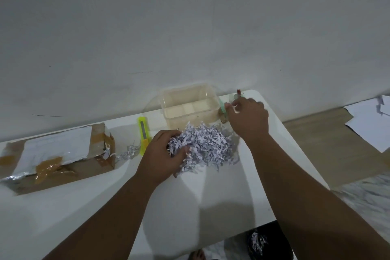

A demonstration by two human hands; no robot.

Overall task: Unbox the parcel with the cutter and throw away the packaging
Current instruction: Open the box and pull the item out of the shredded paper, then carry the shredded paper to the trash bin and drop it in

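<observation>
My left hand (pixel 162 155) has its fingers curled into the near-left edge of the shredded paper (pixel 205 146), gripping a clump. My right hand (pixel 248 119) pinches a few strips beyond the heap, beside the clear plastic container (pixel 191 106). Just left of my left fingers lies the yellow cutter (pixel 144 134); farther left on the white table (pixel 211 196) sits the opened cardboard parcel (pixel 57 155).

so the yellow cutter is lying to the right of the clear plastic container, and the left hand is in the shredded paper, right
Not quite. In the head view the yellow cutter lies to the left of the clear plastic container, between it and the opened cardboard parcel. The rest holds: the left hand is in the shredded paper.
</observation>
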